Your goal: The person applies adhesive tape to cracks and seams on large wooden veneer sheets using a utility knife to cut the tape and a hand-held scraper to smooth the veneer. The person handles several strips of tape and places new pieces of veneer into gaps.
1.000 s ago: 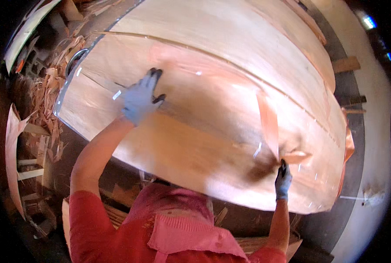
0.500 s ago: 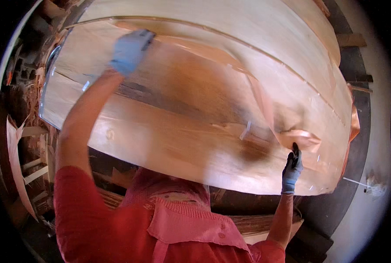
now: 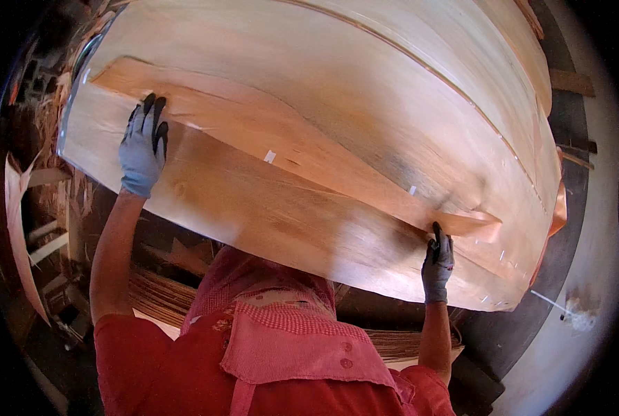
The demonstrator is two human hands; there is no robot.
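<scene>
A broad, pale wood veneer sheet (image 3: 254,215) spreads across the view in front of me. On it lies a narrower, orange-brown veneer strip (image 3: 323,158), slanting from upper left to lower right, its right end raised and curled. My left hand (image 3: 143,149), in a grey-blue glove with black fingertips, rests at the strip's left part, fingers stretched out and apart. At the lower right edge of the strip is my right hand (image 3: 437,270), gloved alike, its fingers pointing up and touching the veneer near the curled end.
Small white tape pieces (image 3: 270,157) stick to the veneer. Stacked brown sheets (image 3: 160,295) lie below the near edge. Torn veneer scraps (image 3: 54,132) hang at the far left beside a wooden frame (image 3: 49,248). A pale wall (image 3: 580,263) stands at the right, with a thin white rod (image 3: 548,301) before it.
My left hand has come down and to the left. The strip, bunched and folded before, now lies flatter along the sheet. My right hand has shifted slightly left.
</scene>
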